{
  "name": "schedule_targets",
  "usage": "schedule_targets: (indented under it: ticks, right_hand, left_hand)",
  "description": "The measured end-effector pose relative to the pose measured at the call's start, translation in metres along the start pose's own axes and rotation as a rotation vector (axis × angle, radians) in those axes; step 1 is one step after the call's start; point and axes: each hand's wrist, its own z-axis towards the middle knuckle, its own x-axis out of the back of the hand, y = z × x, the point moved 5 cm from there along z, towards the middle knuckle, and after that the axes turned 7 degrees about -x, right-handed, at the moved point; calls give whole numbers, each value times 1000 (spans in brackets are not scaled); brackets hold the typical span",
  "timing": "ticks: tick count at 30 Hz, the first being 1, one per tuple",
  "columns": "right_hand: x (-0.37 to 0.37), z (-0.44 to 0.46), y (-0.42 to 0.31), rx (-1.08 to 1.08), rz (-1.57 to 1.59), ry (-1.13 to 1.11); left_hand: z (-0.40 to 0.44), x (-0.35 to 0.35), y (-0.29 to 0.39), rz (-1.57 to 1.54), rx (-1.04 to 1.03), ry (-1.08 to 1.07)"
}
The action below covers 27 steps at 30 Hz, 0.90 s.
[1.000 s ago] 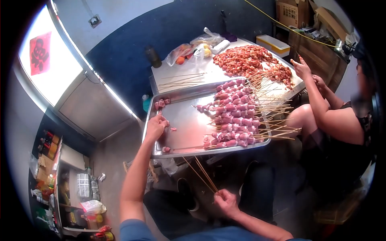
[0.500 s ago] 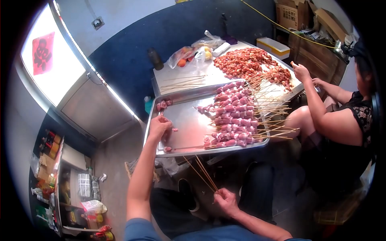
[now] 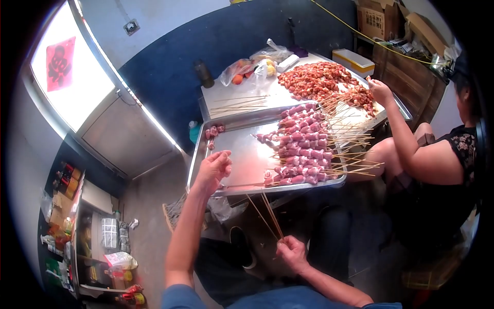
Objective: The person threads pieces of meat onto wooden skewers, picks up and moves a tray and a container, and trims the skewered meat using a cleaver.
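My left hand (image 3: 215, 169) is over the near left part of a metal tray (image 3: 244, 164), thumb and fingers pinched together. What they hold, if anything, cannot be made out. Low in front of the tray, my right hand (image 3: 292, 252) grips several thin wooden skewers (image 3: 270, 212), their tips pointing up toward the tray's near edge. Rows of skewered raw meat (image 3: 304, 144) fill the tray's right half, with stick ends jutting over the right rim. A few loose meat pieces (image 3: 213, 132) lie in its far left corner.
Behind the tray, a white table (image 3: 216, 98) bears loose skewers (image 3: 239, 104), bags of fruit (image 3: 247, 69) and a large heap of red meat pieces (image 3: 316, 80). A co-worker (image 3: 432, 159) sits at the right, one hand raised. Shelves with bottles (image 3: 77, 247) stand at left.
My left hand has turned and shifted slightly right, fingers lifted from the tray's left side. My right hand keeps its grip on the skewers. The co-worker's lower hand has gone out of sight.
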Motion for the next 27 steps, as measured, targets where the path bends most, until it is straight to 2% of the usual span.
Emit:
schedule_targets:
  ticks: [3,7,16,24,27]
  right_hand:
    - [0,-1,-8,-32,51,5]
    - [0,-1,-12,-74,117,-15]
    - [-12,-6,-13,-36,181,-32]
    - [-10,-6,-12,-12,162,-12]
    - [-13,-8,-10,-71,180,-15]
  left_hand:
    - [-12,-10,-2,-182,14,-171]
    - [-30,-20,2,-55,5,-106]
    - [-59,-39,-2,-187,20,-42]
    - [-75,-51,-7,-151,25,-52]
    - [-78,-52,-7,-148,33,-31]
